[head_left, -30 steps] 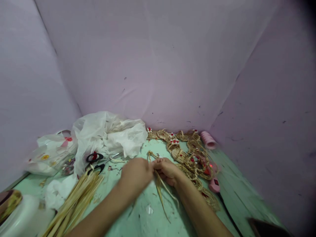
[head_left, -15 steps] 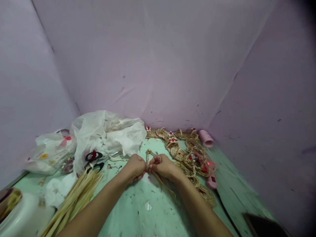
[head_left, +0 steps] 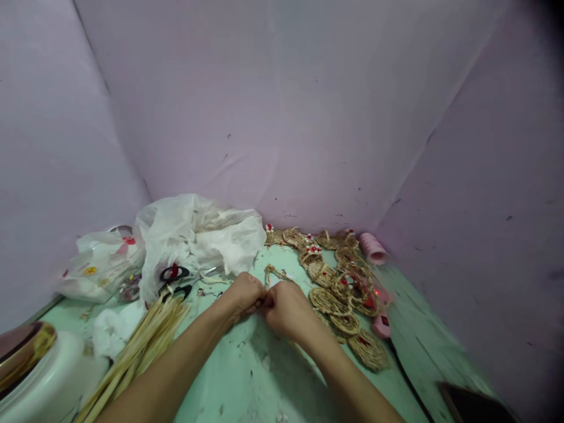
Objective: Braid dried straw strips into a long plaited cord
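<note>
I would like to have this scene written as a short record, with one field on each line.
left hand: left hand, closed on the twisted cord
right hand: right hand, closed beside it on the same cord; fingertips hidden
surface: green table
left side: dry fibre strips, black-handled scissors, white plastic bag
right side: coiled fibre pieces, pink spool, pink corded tool

Both hands (head_left: 265,302) grip a braided cord (head_left: 269,271).
</note>
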The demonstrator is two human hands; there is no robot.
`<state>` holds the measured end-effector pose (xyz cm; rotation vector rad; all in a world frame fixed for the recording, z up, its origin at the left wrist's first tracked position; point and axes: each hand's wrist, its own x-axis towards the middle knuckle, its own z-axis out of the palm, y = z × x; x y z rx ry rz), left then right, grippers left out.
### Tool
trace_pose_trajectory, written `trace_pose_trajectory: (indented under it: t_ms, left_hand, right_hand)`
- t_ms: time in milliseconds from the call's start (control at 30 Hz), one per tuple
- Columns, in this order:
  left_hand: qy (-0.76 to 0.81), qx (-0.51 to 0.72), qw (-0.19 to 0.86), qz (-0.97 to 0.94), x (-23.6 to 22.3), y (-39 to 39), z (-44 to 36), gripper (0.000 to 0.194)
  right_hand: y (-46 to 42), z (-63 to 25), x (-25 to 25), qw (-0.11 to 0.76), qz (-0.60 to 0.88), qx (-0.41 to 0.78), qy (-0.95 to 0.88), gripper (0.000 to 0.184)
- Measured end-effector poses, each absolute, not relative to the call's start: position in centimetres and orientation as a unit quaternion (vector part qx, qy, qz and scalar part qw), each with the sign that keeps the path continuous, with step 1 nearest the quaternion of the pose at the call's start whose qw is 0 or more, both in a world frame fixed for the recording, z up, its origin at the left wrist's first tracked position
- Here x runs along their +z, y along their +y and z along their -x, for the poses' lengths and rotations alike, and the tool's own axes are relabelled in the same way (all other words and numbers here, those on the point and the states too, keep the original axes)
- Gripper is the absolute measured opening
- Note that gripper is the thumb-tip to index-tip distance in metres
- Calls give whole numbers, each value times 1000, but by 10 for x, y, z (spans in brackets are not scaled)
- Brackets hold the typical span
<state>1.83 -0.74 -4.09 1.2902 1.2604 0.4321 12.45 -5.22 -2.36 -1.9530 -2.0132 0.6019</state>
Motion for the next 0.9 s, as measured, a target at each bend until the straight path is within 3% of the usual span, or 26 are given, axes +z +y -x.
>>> trace_pose_trajectory:
  t_ms: [100,233,367,600,733,900]
  left_hand:
    - [511,193,648,-530,-42,-3,-10,15]
    - [476,186,681,-524,-45,0,-5,17]
    - [460,185,684,-535,-50,1,-5,12]
    - [498,129,579,-633,-37,0,-6,10]
    - [525,105,488,-689,-26,0,-6,10]
    - [542,103,447,-704,-31,1,-5,8]
  right_hand:
    - [-43,-140,-25,183,663,313,-655,11]
    - [-34,-151,-24,320,691,467,-450,13]
    - [-37,-138,-28,305,572,659,-383,9]
    - [-32,-135,-47,304,607,576,-455,17]
    - [-32,-139,-52,341,588,611,-406,8]
    - [-32,-138,-53,375,561,651,-347,2]
